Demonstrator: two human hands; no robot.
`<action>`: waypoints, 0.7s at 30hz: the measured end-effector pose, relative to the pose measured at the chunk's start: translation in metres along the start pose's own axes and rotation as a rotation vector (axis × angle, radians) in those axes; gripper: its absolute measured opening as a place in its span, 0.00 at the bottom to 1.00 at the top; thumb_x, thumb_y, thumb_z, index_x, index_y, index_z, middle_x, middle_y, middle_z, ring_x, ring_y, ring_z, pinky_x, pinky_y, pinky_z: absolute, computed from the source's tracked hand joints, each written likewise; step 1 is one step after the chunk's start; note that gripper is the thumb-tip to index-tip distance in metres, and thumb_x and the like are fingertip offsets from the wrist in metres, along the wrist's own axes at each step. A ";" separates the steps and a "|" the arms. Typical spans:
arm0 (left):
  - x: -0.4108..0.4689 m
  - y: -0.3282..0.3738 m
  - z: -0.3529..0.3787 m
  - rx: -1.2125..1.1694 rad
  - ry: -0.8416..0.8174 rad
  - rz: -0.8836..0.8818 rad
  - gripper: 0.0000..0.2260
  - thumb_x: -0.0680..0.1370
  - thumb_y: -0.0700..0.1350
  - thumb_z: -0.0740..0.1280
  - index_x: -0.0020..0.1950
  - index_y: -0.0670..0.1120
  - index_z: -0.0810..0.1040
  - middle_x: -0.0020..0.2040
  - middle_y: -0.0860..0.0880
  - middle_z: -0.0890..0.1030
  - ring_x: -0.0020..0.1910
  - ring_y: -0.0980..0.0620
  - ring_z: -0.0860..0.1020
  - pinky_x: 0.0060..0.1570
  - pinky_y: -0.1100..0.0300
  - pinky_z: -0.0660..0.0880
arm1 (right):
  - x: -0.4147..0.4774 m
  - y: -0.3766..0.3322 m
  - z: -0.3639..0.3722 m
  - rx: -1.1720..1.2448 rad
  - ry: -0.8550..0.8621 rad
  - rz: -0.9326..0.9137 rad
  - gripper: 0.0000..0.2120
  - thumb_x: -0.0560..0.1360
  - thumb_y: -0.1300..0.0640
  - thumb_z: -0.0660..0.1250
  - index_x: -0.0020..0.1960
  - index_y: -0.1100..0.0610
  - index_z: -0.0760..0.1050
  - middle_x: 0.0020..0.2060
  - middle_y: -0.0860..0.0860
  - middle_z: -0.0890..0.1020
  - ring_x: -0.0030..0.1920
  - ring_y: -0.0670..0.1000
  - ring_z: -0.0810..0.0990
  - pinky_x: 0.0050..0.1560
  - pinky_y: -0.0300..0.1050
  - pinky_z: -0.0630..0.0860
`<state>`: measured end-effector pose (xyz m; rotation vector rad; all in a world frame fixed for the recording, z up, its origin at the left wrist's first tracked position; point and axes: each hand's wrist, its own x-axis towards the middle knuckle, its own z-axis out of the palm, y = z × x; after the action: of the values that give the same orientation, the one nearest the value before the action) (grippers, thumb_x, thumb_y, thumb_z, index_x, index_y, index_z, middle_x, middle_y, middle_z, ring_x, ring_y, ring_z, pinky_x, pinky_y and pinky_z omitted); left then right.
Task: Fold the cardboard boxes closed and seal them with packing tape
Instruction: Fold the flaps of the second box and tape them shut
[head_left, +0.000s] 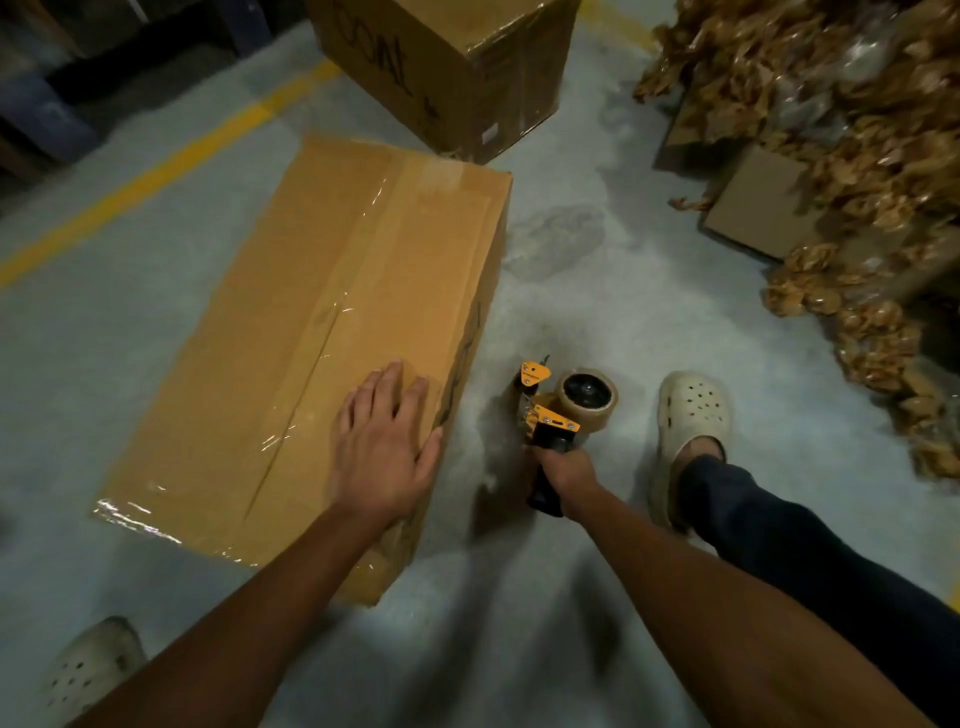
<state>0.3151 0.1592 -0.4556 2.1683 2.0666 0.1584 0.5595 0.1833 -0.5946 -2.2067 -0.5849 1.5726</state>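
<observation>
Left shoe: my pale perforated clog (88, 670) sits in the near left corner on the grey floor (571, 218).
Yellow line: a painted stripe (171, 161) crosses the floor on the left, slanting from the left edge up toward the far middle.
Long box: a closed cardboard carton (260, 374) lies flat on the floor, left of centre. Its long axis runs from near left to far, leaning a little right, with one short end toward me.
Tape strip: clear glossy tape (337, 306) runs down the middle seam along that same long axis. More shiny tape wraps over the near end.
Left hand: my left hand (384, 452) lies palm down on the box top at its near right part. My fingers (387, 387) are straight, slightly spread and pointing far, and my thumb lies along the right top edge.
Far box: a taller carton (441, 78) with black handwriting on its side stands just beyond the far end of the long box.
Tape dispenser: an orange and black tape gun (545, 415) is just right of the long box, head pointing far. I cannot tell whether it touches the floor.
Tape roll: the roll (587, 397) sits on the dispenser's right side.
Right hand: my right hand (566, 475) is wrapped round the black handle, fingers curled tight on it.
Right shoe: my other clog (693, 415) is planted right of the roll, toe pointing far.
Small box: a flat carton (763, 208) lies at far right.
Brown paper: crumpled heaps (857, 145) fill the right edge, partly over that carton.
</observation>
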 end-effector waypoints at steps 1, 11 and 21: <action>0.000 0.000 0.000 0.001 0.002 -0.004 0.26 0.80 0.59 0.56 0.76 0.50 0.64 0.78 0.43 0.61 0.75 0.42 0.60 0.74 0.43 0.58 | 0.008 0.005 0.003 -0.042 0.013 0.002 0.31 0.52 0.38 0.77 0.47 0.57 0.79 0.46 0.59 0.84 0.47 0.61 0.84 0.52 0.59 0.81; -0.021 -0.022 -0.011 -0.025 -0.057 0.017 0.26 0.83 0.56 0.48 0.79 0.50 0.62 0.81 0.46 0.58 0.80 0.46 0.54 0.77 0.46 0.53 | -0.065 -0.021 0.034 -0.179 0.146 -0.066 0.23 0.70 0.49 0.66 0.62 0.59 0.74 0.55 0.62 0.80 0.53 0.65 0.79 0.52 0.60 0.79; -0.066 -0.080 -0.011 -0.070 0.040 -0.609 0.25 0.81 0.57 0.52 0.78 0.53 0.61 0.80 0.41 0.54 0.79 0.37 0.48 0.73 0.32 0.46 | -0.209 -0.026 0.134 -0.511 0.004 -1.254 0.16 0.78 0.59 0.56 0.60 0.61 0.77 0.68 0.60 0.72 0.70 0.60 0.69 0.70 0.52 0.67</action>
<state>0.2311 0.0969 -0.4569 1.4166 2.5815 0.1982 0.3684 0.1026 -0.4564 -1.4300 -2.0016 0.7435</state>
